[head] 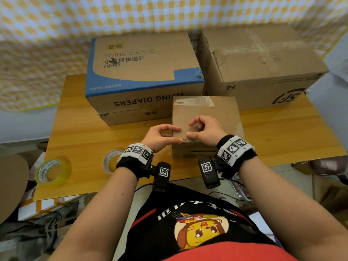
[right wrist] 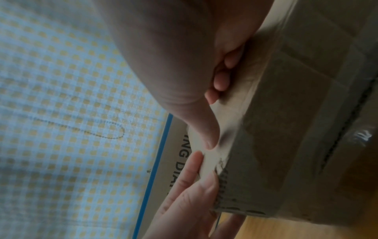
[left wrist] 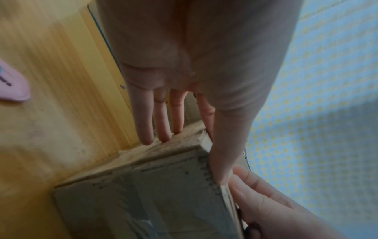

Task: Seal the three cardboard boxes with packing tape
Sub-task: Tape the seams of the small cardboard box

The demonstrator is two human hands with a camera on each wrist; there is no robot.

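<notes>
While both hands work at its near top edge, the small cardboard box (head: 205,117) stands near the front middle of the wooden counter (head: 79,132), closed, so whatever it holds is hidden. The left hand (head: 160,137) rests at the box's near left corner: its thumb lies along the top edge and its straight fingers (left wrist: 161,119) reach down the side, relaxed rather than curled round anything. The right hand (head: 205,131) sits on the box's top near the front edge, fingers bent, thumb tip close to the left thumb; it seems to press or pinch a strip of tape there, though the blur in the wrist views leaves that unsure. Clear tape (head: 195,101) already crosses the far edge of the box's top.

Behind it to the left sits the blue-trimmed diaper box (head: 143,72), flaps shut, touching or just beside the small box. To the right stands the plain brown shipping box (head: 263,61), also shut, with old tape crossing its top. Contents of both are out of sight.

On the counter's front left lie two tape rolls: a yellow-tinted roll (head: 52,172) at the edge and a clear roll (head: 113,162) just beside the left wrist.
</notes>
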